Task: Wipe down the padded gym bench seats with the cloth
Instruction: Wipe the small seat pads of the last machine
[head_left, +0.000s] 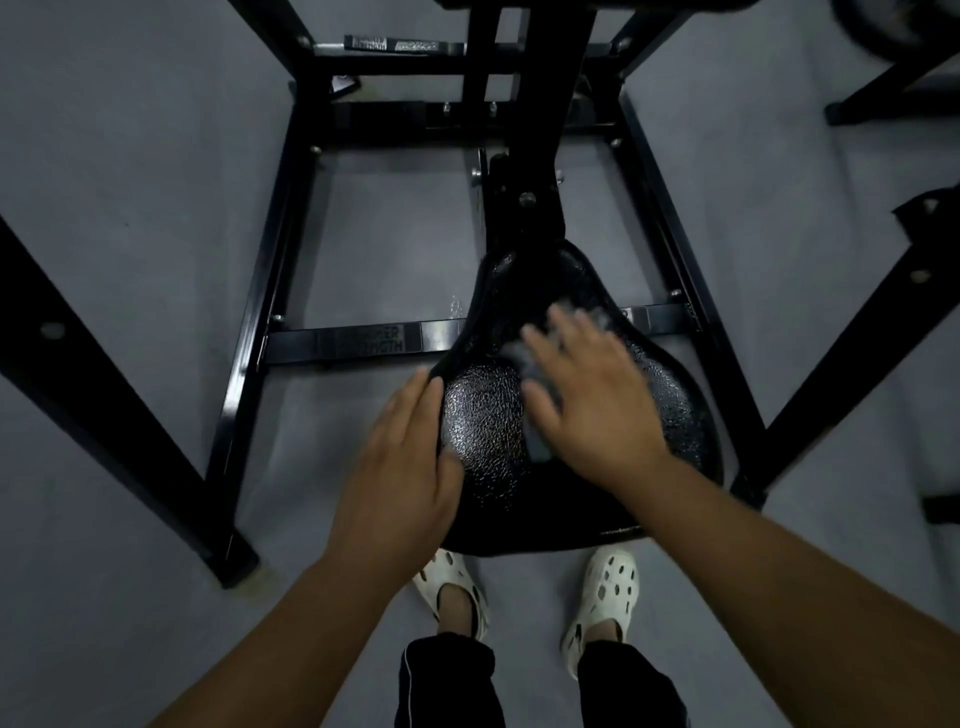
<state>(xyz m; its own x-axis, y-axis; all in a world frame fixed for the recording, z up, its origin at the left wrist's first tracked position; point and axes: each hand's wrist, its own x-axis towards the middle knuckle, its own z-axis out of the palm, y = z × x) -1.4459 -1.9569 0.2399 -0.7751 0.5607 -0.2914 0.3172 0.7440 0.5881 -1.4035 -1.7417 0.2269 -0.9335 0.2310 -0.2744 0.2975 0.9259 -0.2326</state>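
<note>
The right hand (592, 400), fingers spread, presses a blurred grey cloth (537, 441) onto the black seat (483, 431). The left hand (410, 467) lies flat, fingers together, on the seat's left edge.

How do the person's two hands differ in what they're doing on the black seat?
The right hand presses a grey cloth onto the seat; the left hand lies bare on its left edge. The right looks blurred, the left sharp. Both have fairly straight fingers.

The padded seat (483, 431) (black, pebbled) bears a grey cloth (537, 446).
</note>
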